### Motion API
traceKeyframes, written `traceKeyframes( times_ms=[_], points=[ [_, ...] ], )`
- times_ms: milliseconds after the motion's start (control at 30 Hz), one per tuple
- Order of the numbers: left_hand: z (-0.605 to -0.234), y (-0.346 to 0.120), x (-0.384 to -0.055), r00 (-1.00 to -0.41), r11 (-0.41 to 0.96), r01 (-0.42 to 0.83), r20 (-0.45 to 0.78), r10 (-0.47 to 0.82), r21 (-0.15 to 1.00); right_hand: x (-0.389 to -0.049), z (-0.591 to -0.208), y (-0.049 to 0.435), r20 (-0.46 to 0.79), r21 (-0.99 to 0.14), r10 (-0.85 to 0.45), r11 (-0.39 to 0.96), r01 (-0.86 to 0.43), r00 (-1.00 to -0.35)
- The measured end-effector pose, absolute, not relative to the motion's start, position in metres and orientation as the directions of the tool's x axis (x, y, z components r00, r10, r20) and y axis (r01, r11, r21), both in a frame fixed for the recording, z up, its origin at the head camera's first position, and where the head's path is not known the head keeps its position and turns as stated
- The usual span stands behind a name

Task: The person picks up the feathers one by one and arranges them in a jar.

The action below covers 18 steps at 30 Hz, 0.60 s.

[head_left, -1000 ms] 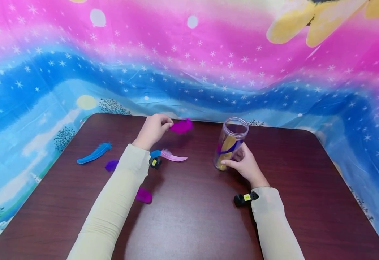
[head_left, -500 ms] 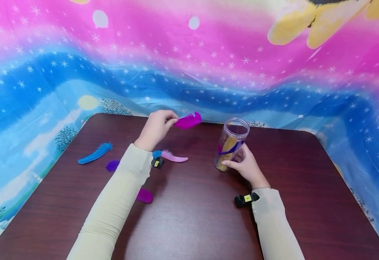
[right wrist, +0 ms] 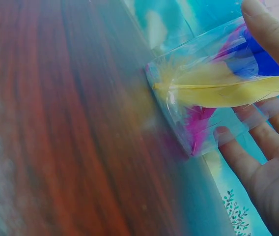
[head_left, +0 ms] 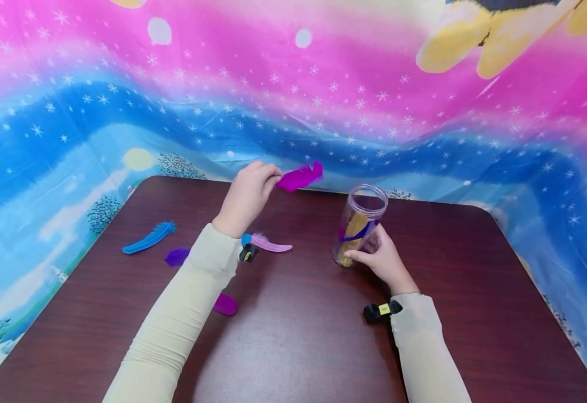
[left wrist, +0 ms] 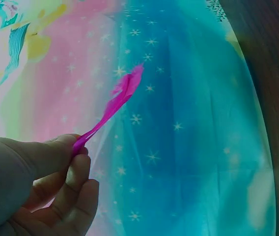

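Pinched by one end between the thumb and fingertips of my left hand (head_left: 247,197) is a magenta feather (head_left: 300,177), raised over the back of the table. In the left wrist view the feather (left wrist: 124,93) slants up and right from the fingertips. My right hand (head_left: 386,262) grips the lower part of a clear jar (head_left: 344,224) that stands upright on the table, its mouth uncovered. Inside the jar show a yellow feather (right wrist: 218,92), a dark blue feather (right wrist: 257,56) and some magenta (right wrist: 198,128). The left hand and its feather are to the left of the jar's mouth.
On the left of the brown table (head_left: 323,336) lie a blue feather (head_left: 148,238), a purple feather (head_left: 176,257) and a pink feather (head_left: 273,244). Another magenta feather (head_left: 226,305) is partly hidden by the left forearm. A printed cloth (head_left: 293,129) hangs behind.
My left hand has risen and moved right with the magenta feather, nearer the jar. The right hand and the jar have stayed in place.
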<state>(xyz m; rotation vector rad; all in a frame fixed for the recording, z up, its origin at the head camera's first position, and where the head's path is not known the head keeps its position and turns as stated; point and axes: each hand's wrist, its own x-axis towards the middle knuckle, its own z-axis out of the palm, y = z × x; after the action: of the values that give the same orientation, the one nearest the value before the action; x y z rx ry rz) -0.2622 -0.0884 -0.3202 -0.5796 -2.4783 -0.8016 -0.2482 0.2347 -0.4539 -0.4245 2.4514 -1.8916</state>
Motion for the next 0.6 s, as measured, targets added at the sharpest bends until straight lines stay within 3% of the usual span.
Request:
traceKeyframes(
  times_ms=[600],
  points=[
    [-0.304, -0.075, -0.251, -0.679, 0.679, 0.629, 0.693, 0.243, 0.378, -0.248, -0.454, 0.235, 0.143, -0.949, -0.224, 0.246, -0.198, -0.964]
  ],
)
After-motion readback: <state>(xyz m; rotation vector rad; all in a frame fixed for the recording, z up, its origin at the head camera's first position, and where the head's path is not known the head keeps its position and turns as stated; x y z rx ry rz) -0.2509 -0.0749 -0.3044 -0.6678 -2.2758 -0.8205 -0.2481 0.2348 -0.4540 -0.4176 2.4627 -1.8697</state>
